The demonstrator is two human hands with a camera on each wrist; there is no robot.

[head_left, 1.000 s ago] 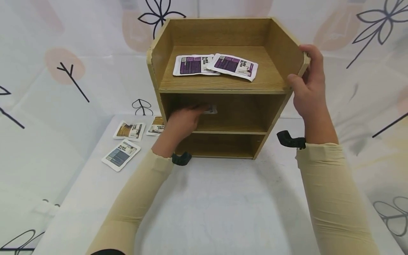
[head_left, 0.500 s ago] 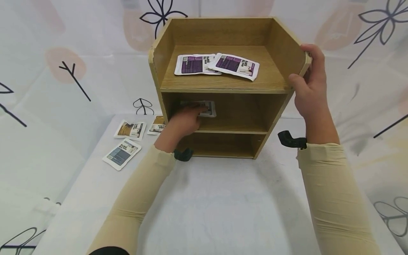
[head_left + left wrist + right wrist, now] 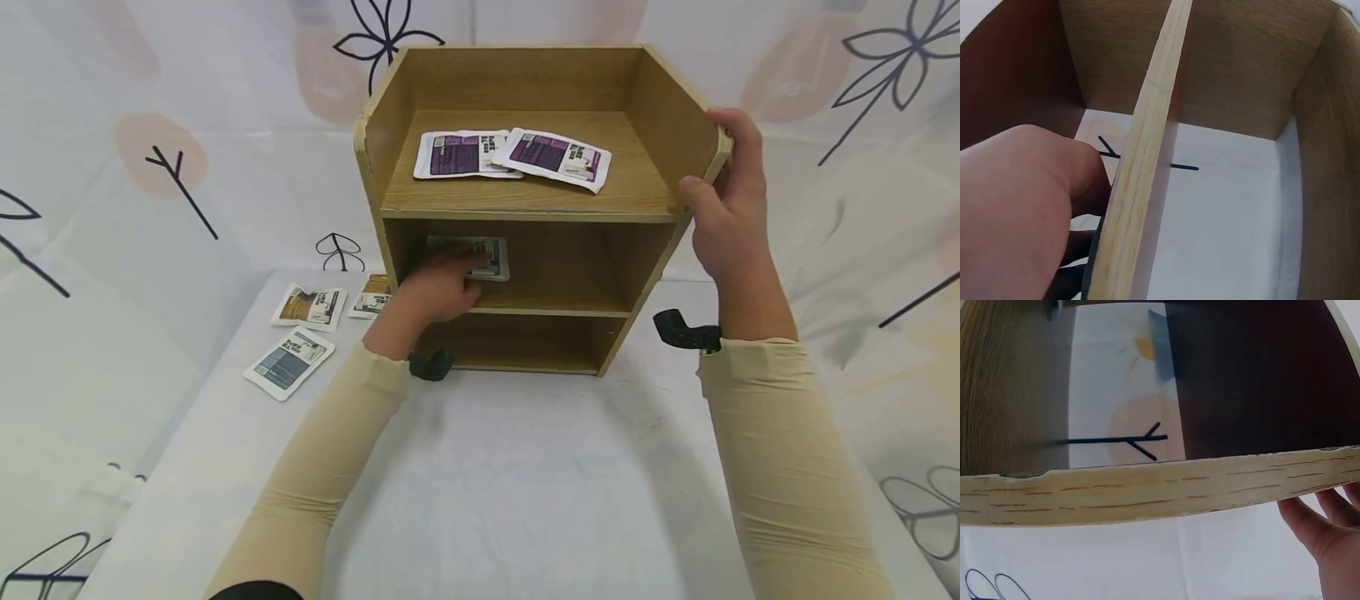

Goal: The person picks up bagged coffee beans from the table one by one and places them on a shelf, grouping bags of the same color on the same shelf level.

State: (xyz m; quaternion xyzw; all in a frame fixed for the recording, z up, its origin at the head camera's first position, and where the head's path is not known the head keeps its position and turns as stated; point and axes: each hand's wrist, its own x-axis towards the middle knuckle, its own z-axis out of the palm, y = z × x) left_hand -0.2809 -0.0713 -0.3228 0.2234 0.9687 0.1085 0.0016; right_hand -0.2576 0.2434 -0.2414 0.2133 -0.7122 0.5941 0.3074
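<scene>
Plainly, the left hand (image 3: 435, 287) is resting inside the middle compartment of the shelf (image 3: 577, 258), its fingers lying over a grey packet (image 3: 498, 258). The packet is sitting toward the left of that compartment, its right end showing past the fingers. In the left wrist view the hand is lying alongside a board (image 3: 1138, 162), and the fingers are largely hiding there, so I cannot fairly tell whether they are pinching the packet or only pressing on it.

The right hand (image 3: 733, 200) is gripping the upper right side of the shelf, thumb and fingers wrapping round its front edge.

On the top level, the left purple packet (image 3: 456, 156) is lying partly under the right purple packet (image 3: 557, 158). On the white table (image 3: 525, 483), left of the shelf, one brown packet (image 3: 309, 307) is lying near a second brown packet (image 3: 370, 297), whose right end is hiding from view. A blue packet (image 3: 290, 363) is lying aslant nearer the person.

Beige sleeves (image 3: 787, 467) are covering both forearms, and a black mount (image 3: 686, 331) is sitting at the right wrist. A pale backdrop (image 3: 247, 75) is showing dark leaf and twig drawings.
</scene>
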